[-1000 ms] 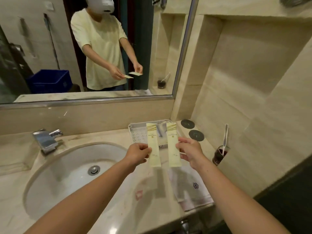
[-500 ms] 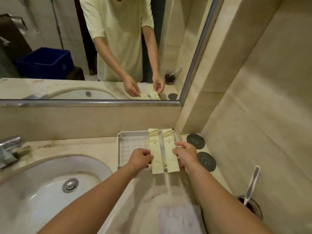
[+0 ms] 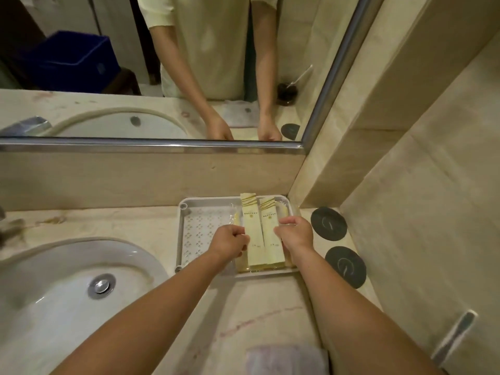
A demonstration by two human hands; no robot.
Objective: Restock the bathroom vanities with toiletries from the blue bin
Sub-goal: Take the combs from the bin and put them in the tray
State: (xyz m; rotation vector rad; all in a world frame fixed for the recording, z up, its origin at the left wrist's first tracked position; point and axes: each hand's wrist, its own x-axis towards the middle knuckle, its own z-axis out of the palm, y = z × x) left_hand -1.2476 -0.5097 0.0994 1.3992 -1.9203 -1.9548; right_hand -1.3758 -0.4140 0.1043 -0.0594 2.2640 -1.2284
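Two long pale yellow toiletry packets lie side by side over the right half of a white plastic tray on the vanity counter. My left hand pinches the left packet at its left edge. My right hand grips the right packet at its right edge. Both packets rest on or just above other clear-wrapped items in the tray. The blue bin shows only as a reflection in the mirror, behind me.
A white sink basin with a metal drain fills the lower left. Two dark round coasters lie right of the tray. A folded towel sits at the counter's front edge. A toothbrush shows at the lower right, near the beige wall.
Both hands have moved forward and down with the packets, from above the counter to the tray. My view has tilted downward and closer to the tray.
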